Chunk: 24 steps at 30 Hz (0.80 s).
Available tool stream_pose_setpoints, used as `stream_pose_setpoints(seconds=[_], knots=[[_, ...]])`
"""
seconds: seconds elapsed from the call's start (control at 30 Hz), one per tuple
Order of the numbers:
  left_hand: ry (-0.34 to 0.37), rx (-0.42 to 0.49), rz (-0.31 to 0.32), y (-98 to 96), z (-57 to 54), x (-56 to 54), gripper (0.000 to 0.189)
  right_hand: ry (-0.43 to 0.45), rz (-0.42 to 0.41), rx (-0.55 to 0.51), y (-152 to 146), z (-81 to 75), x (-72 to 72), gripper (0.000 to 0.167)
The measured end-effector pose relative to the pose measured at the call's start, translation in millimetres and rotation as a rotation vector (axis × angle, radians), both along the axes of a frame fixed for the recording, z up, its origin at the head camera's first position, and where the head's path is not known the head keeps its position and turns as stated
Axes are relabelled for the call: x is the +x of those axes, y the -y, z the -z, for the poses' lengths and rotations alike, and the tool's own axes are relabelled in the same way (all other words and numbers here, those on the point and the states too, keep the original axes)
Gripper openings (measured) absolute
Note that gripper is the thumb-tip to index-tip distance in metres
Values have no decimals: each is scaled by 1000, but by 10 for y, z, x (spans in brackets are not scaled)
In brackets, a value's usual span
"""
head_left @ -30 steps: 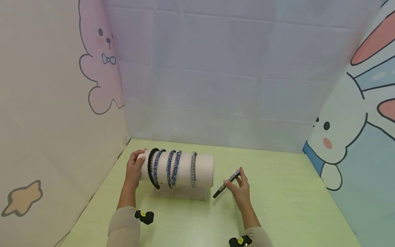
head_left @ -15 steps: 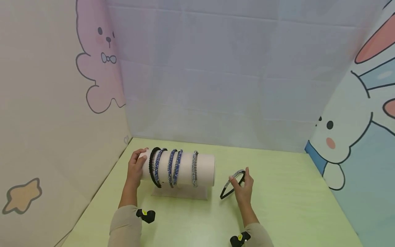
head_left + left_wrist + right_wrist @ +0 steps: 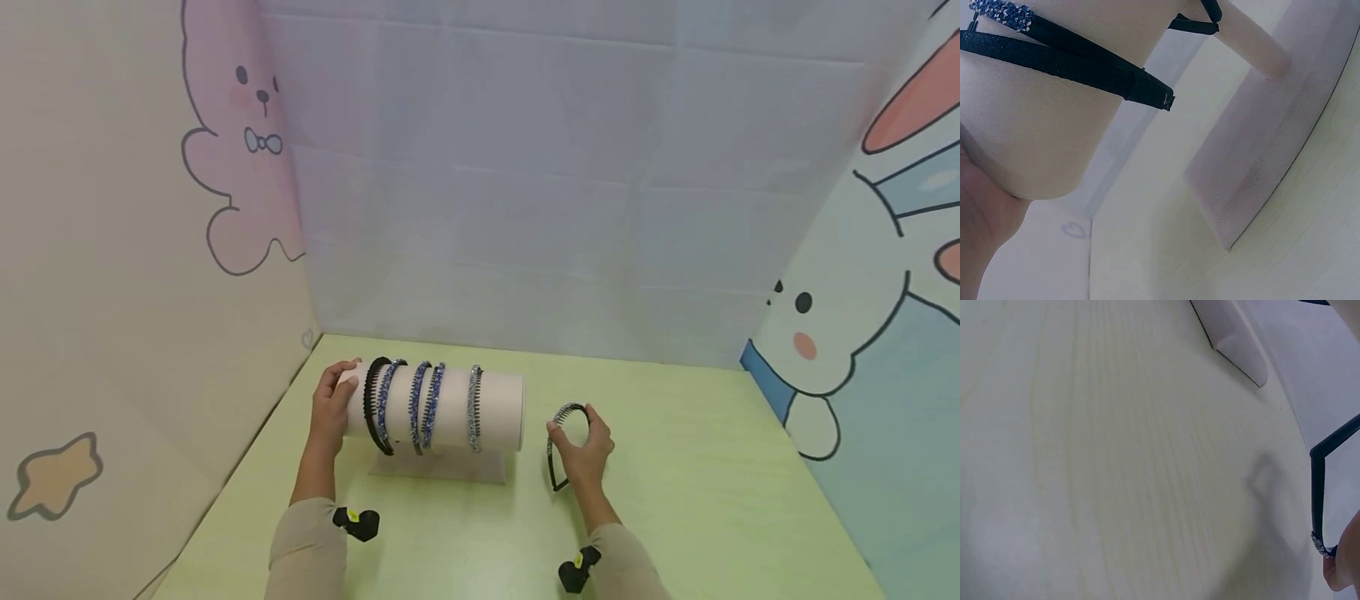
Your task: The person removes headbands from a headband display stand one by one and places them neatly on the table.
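In the head view a white cylindrical headband stand [image 3: 498, 412] lies sideways on its flat base [image 3: 442, 467]. My left hand [image 3: 330, 410] grips its left end; the left wrist view shows the palm against the cylinder [image 3: 1029, 137]. Around the cylinder sit a black headband [image 3: 370, 408], three blue glittery ones [image 3: 415, 408] and, apart toward the right, a silver glittery headband [image 3: 472, 412]. Right of the stand my right hand [image 3: 587, 454] holds another silver-and-black toothed headband [image 3: 572, 407] between thumb and fingers. Its black ends [image 3: 1317, 494] point down toward me, off the stand.
A pale green wood-grain table [image 3: 712, 483] lies beneath everything. Cloth walls stand close around it: grey at the back [image 3: 480, 192], a pink bear drawing [image 3: 255, 192] at the left and a white rabbit drawing [image 3: 840, 325] at the right.
My right hand has shifted slightly right and turned the headband from edge-on, so that its loop now shows. My left hand stays on the stand's end.
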<state>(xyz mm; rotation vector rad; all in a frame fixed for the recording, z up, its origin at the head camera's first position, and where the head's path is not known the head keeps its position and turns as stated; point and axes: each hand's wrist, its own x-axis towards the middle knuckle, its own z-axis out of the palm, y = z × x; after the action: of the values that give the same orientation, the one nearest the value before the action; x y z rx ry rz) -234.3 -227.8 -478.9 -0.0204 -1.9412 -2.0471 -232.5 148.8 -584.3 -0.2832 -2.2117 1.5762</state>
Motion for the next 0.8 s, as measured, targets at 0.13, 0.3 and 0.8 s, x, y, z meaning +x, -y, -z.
stream_pose_setpoints(seconds=[0.13,0.3,0.8], knots=[[-10,1,6,3,7,1,28,32,33,105,19,30,-63,83],[-18,7,8,-2,1,5,28,104,54,226,37,79,-141,87],[24,-10,-5,-17,-55,42,26,230,70,389,145,181,-215,97]])
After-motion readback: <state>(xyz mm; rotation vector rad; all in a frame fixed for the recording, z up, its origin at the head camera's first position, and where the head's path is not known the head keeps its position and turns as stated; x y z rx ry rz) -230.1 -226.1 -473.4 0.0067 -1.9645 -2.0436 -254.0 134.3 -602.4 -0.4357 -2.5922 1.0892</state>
